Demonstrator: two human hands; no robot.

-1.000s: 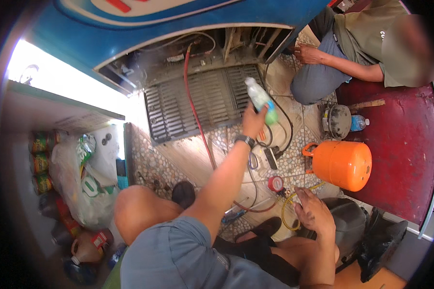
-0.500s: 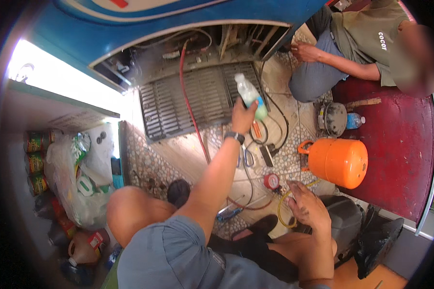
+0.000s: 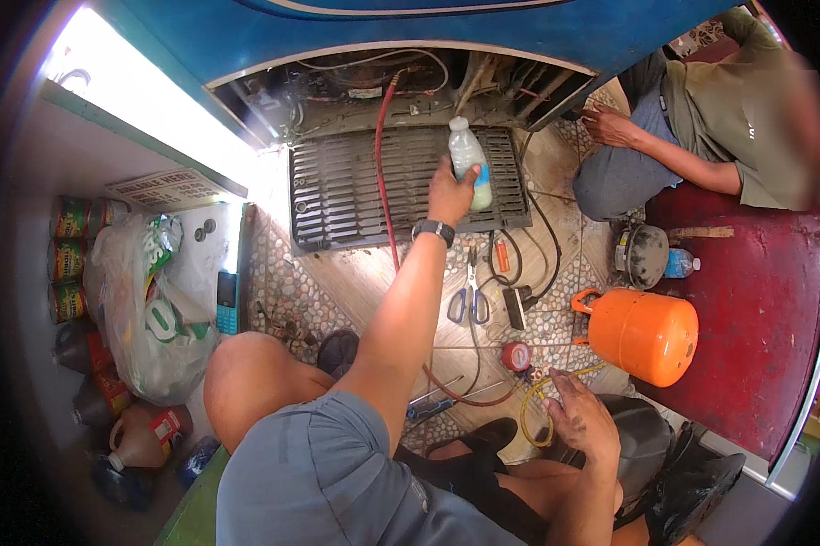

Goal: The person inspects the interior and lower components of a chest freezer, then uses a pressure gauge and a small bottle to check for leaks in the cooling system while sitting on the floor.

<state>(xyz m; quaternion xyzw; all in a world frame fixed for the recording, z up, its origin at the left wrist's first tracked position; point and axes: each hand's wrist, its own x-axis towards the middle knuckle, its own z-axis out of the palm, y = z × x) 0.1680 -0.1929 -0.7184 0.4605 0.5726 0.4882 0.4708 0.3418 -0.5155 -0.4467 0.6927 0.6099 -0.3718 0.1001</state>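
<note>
My left hand (image 3: 451,193), with a dark watch on its wrist, is wrapped round a clear plastic bottle (image 3: 466,150) of pale, cloudy contents with a blue label. The capped bottle is over the right part of a dark slatted grille (image 3: 337,196) lying on the floor; whether it touches the grille I cannot tell. My right hand (image 3: 585,419) is smudged dark, its fingers stretched out and holding nothing. Just beyond those fingers lie a red round gauge (image 3: 516,356) and a yellow hose (image 3: 525,420). A red hose (image 3: 382,182) crosses the grille into the open base of a blue cabinet (image 3: 246,36).
Scissors (image 3: 468,300), an orange lighter (image 3: 502,256) and a black cable (image 3: 552,246) lie on the pebbled tile floor. An orange gas cylinder (image 3: 647,335) lies at the right, near a co-worker's knee (image 3: 610,187). Shelves at the left hold cans (image 3: 68,259) and a plastic bag (image 3: 141,318).
My left hand has carried the bottle slightly farther over the grille and tipped it more upright. The whole view has shifted. My right hand stays beside the gauge.
</note>
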